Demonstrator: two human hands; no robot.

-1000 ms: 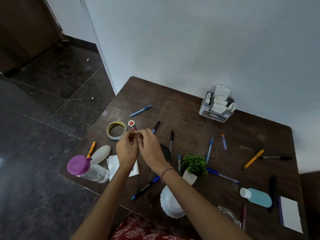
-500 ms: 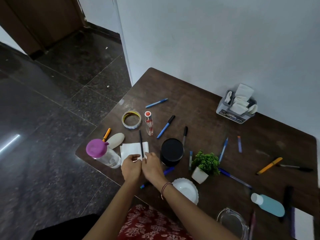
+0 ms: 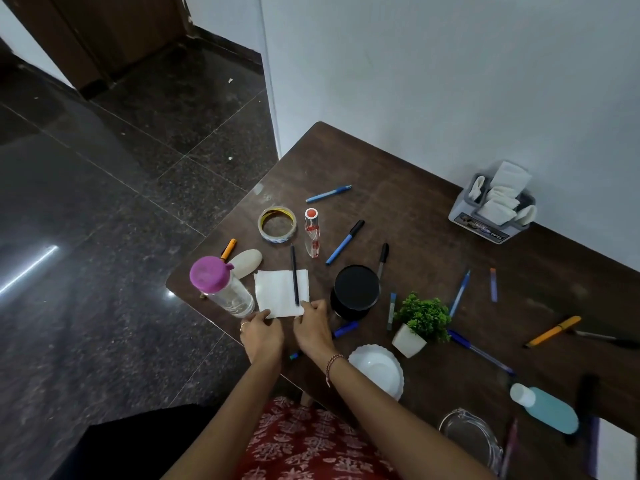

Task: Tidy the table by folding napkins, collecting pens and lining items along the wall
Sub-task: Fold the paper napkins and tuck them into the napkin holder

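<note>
The napkin point(image 3: 277, 292) lay flat on the surface point(image 3: 415, 244), right in front of both hands. The left hand point(image 3: 261, 336) seemed to pinch its near left corner. The right hand point(image 3: 313, 329) seemed to pinch its near right corner. So each grip was closed on the paper's edge.

A black pen point(image 3: 294, 275) lay across the napkin, just past the right grip. I thought the napkin would be very light, soft and floppy, and easy to tear. Its corners looked like the best place to hold it. The pen would likely roll off if the paper was lifted.

A clear bottle point(image 3: 225, 289) stood just left of the left grip. A black jar point(image 3: 355, 292) stood just right of the right grip. Far past the grips, by the wall, a grey holder point(image 3: 485, 226) had a label. I could read only "OPEL".
</note>
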